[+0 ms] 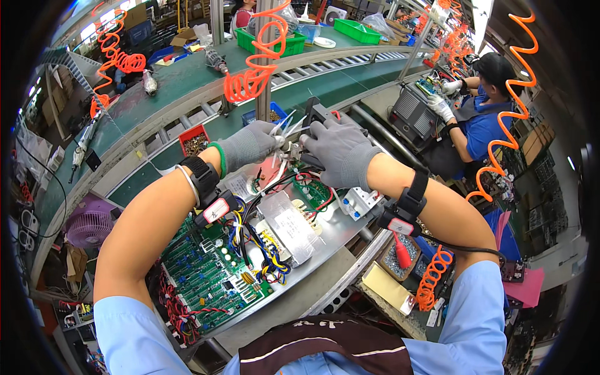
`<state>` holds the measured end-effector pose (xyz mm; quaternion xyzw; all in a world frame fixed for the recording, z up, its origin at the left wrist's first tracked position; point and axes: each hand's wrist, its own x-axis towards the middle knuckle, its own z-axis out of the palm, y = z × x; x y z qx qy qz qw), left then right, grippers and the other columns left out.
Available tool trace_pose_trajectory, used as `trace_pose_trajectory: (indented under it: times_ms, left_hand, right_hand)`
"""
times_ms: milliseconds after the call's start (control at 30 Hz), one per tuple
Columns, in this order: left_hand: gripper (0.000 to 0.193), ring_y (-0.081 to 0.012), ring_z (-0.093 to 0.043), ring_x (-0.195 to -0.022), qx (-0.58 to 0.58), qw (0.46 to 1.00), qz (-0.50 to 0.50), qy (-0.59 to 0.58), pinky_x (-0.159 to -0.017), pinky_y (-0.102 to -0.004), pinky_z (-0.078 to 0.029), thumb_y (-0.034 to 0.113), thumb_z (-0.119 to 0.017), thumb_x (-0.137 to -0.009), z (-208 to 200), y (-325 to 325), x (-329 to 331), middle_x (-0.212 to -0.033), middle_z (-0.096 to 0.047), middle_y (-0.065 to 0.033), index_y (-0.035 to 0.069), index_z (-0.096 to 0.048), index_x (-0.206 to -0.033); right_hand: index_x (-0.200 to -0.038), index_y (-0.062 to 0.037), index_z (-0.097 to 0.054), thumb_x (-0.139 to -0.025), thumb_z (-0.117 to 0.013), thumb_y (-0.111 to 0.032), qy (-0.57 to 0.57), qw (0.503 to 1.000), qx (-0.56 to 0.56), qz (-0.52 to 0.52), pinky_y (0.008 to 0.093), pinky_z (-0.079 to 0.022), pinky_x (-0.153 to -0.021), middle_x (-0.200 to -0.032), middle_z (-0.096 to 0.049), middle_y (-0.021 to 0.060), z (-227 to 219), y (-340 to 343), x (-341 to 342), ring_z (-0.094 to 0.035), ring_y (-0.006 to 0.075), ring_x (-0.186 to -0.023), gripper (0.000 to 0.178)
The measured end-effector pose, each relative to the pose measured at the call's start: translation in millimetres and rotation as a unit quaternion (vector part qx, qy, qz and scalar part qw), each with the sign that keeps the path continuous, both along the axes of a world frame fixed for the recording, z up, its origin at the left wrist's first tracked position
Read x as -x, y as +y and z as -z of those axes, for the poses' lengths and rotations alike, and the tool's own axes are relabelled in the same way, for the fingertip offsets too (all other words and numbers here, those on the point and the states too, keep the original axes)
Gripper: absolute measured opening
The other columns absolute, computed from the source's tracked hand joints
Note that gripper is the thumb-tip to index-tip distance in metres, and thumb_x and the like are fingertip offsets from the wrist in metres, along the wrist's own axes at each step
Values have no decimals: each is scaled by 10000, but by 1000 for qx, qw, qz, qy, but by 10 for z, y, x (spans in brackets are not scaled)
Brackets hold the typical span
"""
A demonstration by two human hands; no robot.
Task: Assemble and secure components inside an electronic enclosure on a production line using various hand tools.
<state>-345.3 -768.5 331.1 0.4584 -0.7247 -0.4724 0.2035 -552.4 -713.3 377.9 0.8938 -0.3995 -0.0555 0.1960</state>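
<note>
Both my hands, in grey knit gloves, are close together over the far end of an open metal chassis (325,250). The fingers of my left hand (250,147) are closed on thin white cable ties (289,127), whose ends stick up between the hands. My right hand (340,150) curls over the chassis' far end, beside an upright black part (317,111); what its fingers grip is hidden. Below the hands lie a bundle of wires (259,250), a silver boxed component (287,228) and a green circuit board (215,275) with many small parts.
Beyond the chassis stand a red bin (194,141) of small brass-coloured parts and a blue bin (250,117). An orange coiled hose (253,78) hangs by a metal post. Right, a co-worker (490,112) handles another unit. A tray of screws (400,256) and a red-handled tool (402,250) lie nearer.
</note>
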Motion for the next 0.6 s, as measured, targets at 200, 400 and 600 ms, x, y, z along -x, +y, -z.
trace_pose_trajectory:
  times_ms: [200,400,600]
  left_hand:
    - [194,-105,-463,-561,97,995,9,-18,-504,-290,-391,183,-497,-912,-125,81,-8,-650,-507,-1,36,-596,-833]
    - [198,-68,-462,-604,36,977,-167,125,-506,-204,-321,338,-571,-854,-1067,555,-419,-697,-512,54,146,-607,-884]
    - [141,-66,-443,-572,296,944,-42,141,-540,-226,-378,154,-428,-940,-1407,1448,-463,-719,-523,41,86,-548,-968]
  right_hand:
    - [-1177,-98,-560,-669,-635,-165,63,989,-106,79,401,-485,-779,-994,-566,114,25,-21,-67,-586,276,-934,517]
    - [-856,-56,-585,-689,-612,-272,-336,936,105,30,418,-489,-718,-847,-593,171,-598,546,645,-606,352,-830,275]
    - [-1071,38,-587,-683,-614,-193,-651,743,-134,72,244,-415,-673,-811,-540,17,-607,2264,1414,-493,82,-746,453]
